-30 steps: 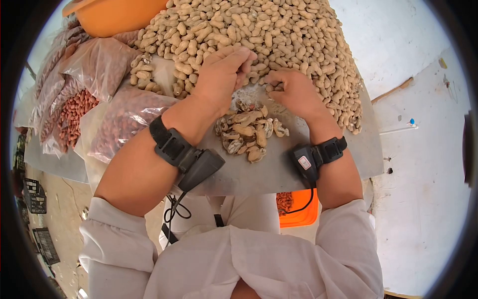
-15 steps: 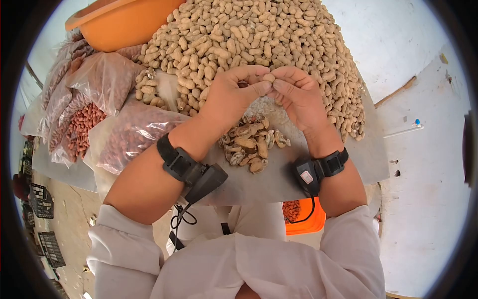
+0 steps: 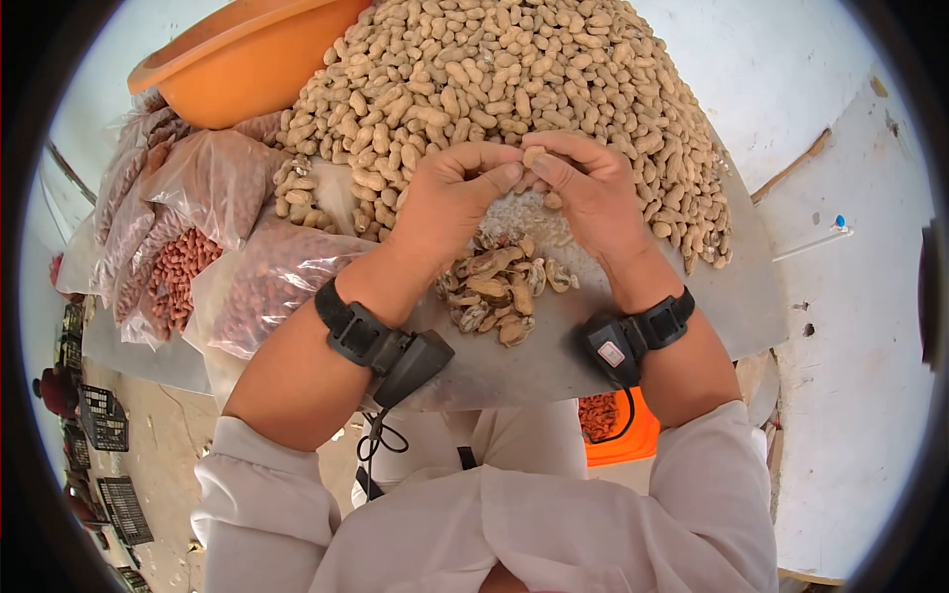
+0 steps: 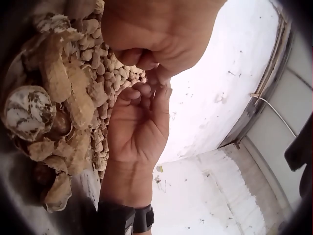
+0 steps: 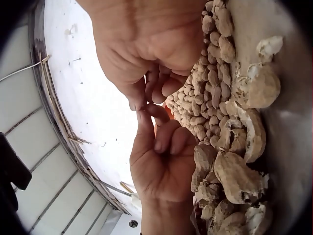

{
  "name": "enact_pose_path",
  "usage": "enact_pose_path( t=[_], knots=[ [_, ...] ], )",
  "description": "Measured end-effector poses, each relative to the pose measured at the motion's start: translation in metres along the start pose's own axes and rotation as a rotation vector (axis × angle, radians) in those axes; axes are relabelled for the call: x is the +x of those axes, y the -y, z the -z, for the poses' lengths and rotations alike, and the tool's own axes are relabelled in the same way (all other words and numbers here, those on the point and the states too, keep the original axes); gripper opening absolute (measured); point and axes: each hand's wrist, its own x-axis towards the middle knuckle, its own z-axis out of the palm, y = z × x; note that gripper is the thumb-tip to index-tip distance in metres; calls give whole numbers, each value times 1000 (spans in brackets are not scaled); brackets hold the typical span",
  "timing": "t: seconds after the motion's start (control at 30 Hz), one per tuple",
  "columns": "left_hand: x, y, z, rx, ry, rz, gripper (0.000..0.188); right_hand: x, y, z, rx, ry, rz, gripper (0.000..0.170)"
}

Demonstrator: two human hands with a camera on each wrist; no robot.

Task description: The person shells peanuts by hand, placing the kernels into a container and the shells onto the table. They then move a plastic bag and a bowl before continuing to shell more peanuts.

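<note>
My left hand (image 3: pixel 445 198) and right hand (image 3: pixel 599 203) meet fingertip to fingertip over the near edge of a large heap of unshelled peanuts (image 3: pixel 494 79). Between the thumbs and forefingers of both hands a peanut (image 3: pixel 534 156) is pinched, mostly covered by the fingers. The other fingers of each hand curl inward. Below the hands lies a small pile of broken peanut shells (image 3: pixel 494 287) on the grey tabletop (image 3: pixel 554 346). In the left wrist view the right hand (image 4: pixel 139 129) faces the left; in the right wrist view the left hand (image 5: pixel 161 161) shows its curled fingers.
Clear bags of red peanut kernels (image 3: pixel 287 267) lie at the left, with an orange basin (image 3: pixel 247 69) behind them. An orange tub (image 3: pixel 623 435) holding reddish kernels stands below the table's front edge. A white wall (image 3: pixel 850 296) rises on the right.
My left hand has come back from the heap and my right hand has come up to meet it at a peanut. Over the last half second the hands have shifted only slightly.
</note>
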Motion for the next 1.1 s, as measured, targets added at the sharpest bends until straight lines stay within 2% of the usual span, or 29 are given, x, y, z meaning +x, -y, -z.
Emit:
enact_pose_path(
  t=[0.13, 0.23, 0.3, 0.43, 0.6, 0.7, 0.8, 0.93, 1.1],
  knots=[
    [0, -2, -1, -1, -41, 99, 19, 0, 5, -4, -128, -15, 51, 23],
    [2, 3, 2, -93, -89, 108, 23, -2, 6, -5, -204, -71, 33, 21],
    [2, 4, 1, -77, -81, 94, 26, -2, 10, -4, -284, -86, -6, 19],
    [1, 3, -1, -83, 4, 115, 35, -3, 9, -5, -262, -20, 50, 18],
    [-3, -10, -3, -13, 45, 118, 34, -4, 11, -8, -384, -28, 38, 17],
    [-2, -7, -5, -70, -2, 120, 31, -5, 14, -11, -394, -84, 82, 14],
    [0, -4, -2, -86, -21, 125, 29, -2, 11, -7, -488, -69, 259, 14],
    [1, -4, -1, -24, -22, 117, 24, -2, 12, -7, -384, 8, 153, 14],
    [2, 0, 5, -109, 0, 138, 16, -3, 14, -7, -263, 19, 88, 12]
  ],
)
